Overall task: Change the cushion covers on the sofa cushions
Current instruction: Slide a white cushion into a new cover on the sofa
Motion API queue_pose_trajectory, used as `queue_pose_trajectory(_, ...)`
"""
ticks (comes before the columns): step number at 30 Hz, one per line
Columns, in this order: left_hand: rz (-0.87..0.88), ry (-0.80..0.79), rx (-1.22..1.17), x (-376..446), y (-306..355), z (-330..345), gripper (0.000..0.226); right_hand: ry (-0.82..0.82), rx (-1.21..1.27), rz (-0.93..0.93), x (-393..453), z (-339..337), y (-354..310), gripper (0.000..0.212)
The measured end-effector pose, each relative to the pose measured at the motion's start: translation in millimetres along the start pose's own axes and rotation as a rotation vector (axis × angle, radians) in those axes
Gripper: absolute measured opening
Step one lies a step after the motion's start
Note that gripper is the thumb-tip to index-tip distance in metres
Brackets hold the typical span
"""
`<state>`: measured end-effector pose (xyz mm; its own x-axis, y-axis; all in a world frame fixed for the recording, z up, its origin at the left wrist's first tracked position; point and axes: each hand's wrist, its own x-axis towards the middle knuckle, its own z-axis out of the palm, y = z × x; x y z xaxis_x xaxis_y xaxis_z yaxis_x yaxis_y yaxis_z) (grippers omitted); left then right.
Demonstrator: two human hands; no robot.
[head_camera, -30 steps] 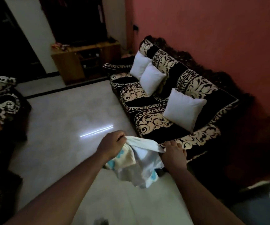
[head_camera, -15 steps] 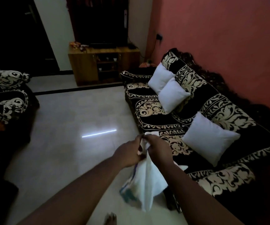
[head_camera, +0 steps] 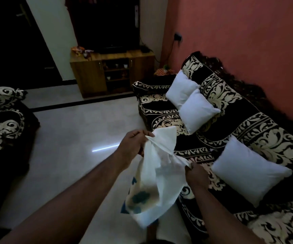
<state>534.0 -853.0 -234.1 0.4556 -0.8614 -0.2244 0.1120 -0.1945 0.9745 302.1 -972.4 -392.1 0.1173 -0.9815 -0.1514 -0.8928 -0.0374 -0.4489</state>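
Cushion cover (head_camera: 152,180): we hold it spread, left hand (head_camera: 133,143) and right hand (head_camera: 196,175) fingers pinching its edges. Three cushions (head_camera: 248,170) on sofa (head_camera: 258,127) apparently bare; none covered yet.

Three white cushions (head_camera: 197,110) on one sofa (head_camera: 248,131), one cushion cover (head_camera: 156,175), perhaps one second sofa (head_camera: 1,118), one cabinet (head_camera: 89,74)

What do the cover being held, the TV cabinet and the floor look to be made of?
Cover: thin woven cloth, matte, likely cotton; it hangs limp and creased between the left hand and right hand.
TV cabinet: wood or wood-look laminate; brown grain, slight sheen.
Floor: polished tile or stone; it mirrors a light streak.
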Motion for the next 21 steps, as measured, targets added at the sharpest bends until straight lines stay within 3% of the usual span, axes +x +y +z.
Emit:
queue_pose_trajectory(4, -0.022, 0.186, 0.243, 65, -9, -28, 0.029, -0.297, 0.398, -0.03, 63, 25, -55, 0.02)
queue_pose_trajectory(7, -0.233, 0.284, 0.331, 100, -35, -59, 0.026, -0.404, 0.55, -0.116, 100, 36, -118, 0.024)
queue_pose_trajectory(8, -0.302, 0.268, 0.406, 109, -43, -67, 0.036, -0.466, 0.588, -0.148, 109, 34, -143, 0.02)
queue_pose_trajectory(10, -0.279, 0.229, 0.743, 132, -58, -79, 0.076, -0.561, 0.532, -0.283, 127, 29, -192, 0.014)
queue_pose_trajectory(12, -0.069, 0.257, 1.083, 154, -62, -81, 0.108, -0.587, 0.411, -0.445, 145, 28, -232, 0.017)
queue_pose_trajectory(13, 0.04, 0.244, 1.178, 167, -59, -79, 0.11, -0.581, 0.377, -0.503, 155, 28, -248, 0.017)
queue_pose_trajectory(15, 0.157, 0.176, 1.256, 202, -50, -75, 0.089, -0.56, 0.349, -0.582, 175, 23, -281, 0.013)
queue_pose_trajectory(17, 0.144, 0.166, 1.237, 242, -41, -76, 0.061, -0.523, 0.298, -0.643, 198, 14, -305, 0.02)
queue_pose_trajectory(21, 0.094, 0.226, 0.642, 313, -12, -96, 0.025, -0.295, -0.106, -0.665, 258, 15, -323, 0.028)
